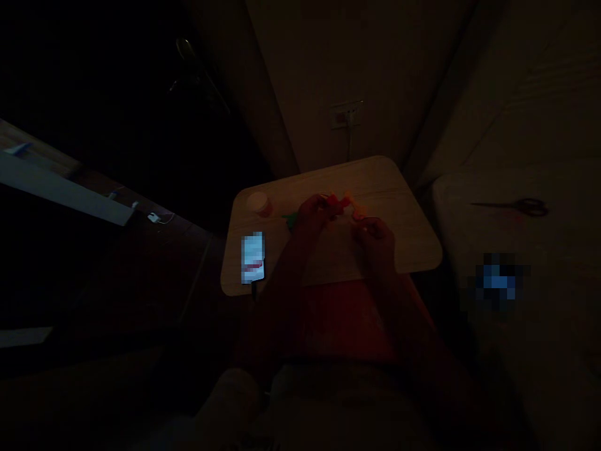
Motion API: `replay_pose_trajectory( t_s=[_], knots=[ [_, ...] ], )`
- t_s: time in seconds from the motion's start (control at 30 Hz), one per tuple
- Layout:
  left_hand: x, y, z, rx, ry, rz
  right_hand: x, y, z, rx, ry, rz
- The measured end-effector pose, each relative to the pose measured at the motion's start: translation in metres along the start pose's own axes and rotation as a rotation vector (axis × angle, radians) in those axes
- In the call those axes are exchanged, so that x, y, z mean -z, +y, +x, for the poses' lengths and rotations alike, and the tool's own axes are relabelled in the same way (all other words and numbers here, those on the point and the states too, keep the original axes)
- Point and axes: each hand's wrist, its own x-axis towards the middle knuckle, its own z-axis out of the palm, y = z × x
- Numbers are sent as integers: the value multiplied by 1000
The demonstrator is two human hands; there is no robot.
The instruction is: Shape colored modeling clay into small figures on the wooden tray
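The scene is very dark. Over the small wooden-topped table (408, 244), my left hand (313, 214) is closed on a small bright red piece (339, 203), perhaps paper or cloth; its exact kind is unclear. My right hand (375, 239) is in a pinch just to the right and nearer me, its fingertips by a thin, pale pinkish curved edge. What they grip is too dim to name. Yellow-orange pieces (357, 208) lie between and beyond the hands. Beside my left wrist, a green piece (291, 220) shows, partly covered by the hand.
A lidded round jar (259, 204) stands at the table's left back, with a lit phone (252, 258) in front of it. Scissors (528, 207) lie on the pale surface at right, near a blurred blue patch (498, 282). A cable hangs from the wall socket (346, 115).
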Motion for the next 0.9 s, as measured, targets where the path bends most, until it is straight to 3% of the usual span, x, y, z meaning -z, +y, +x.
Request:
replay_pose_trajectory(
  t_s=[0.17,0.37,0.47,0.67,0.9],
  knots=[
    [0,-2,1,18,5,8,-1,-2,-2,-27,-75,1],
    [1,-3,2,11,-7,34,-2,1,0,24,4,-46],
    [2,-5,2,11,-14,98,-1,4,1,-29,21,-35],
    [1,-7,3,25,16,228,0,3,1,-1,10,-198],
    [-1,-10,4,44,19,236,1,8,1,-1,-21,-152]
  ],
)
